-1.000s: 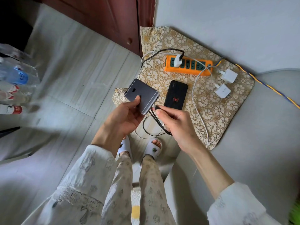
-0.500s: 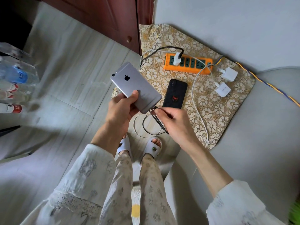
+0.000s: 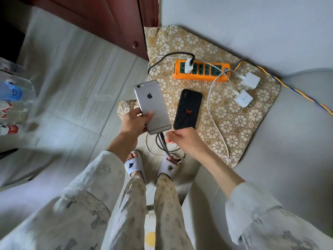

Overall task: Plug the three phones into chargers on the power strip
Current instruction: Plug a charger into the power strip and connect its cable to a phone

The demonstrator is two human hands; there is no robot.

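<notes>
A: Our left hand [image 3: 134, 120] grips the silver iPhone [image 3: 152, 107], now tilted back-up over the cushion [image 3: 252, 123] edge.

B: Yep, black cable [image 3: 162, 139] looks seated; our right hand [image 3: 182, 139] has let go, fingers loosely curled. Black phone [image 3: 188, 109] next, two white chargers [image 3: 244, 98] unplugged beside the orange power strip [image 3: 201, 77].

Left hand [image 3: 134, 121] gripping with curled fingers, right hand [image 3: 182, 139] just beside it, fingers loosely bent

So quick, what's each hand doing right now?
Left hand: holding the grey iPhone.
Right hand: at the black cable; grip cannot be told.
</notes>
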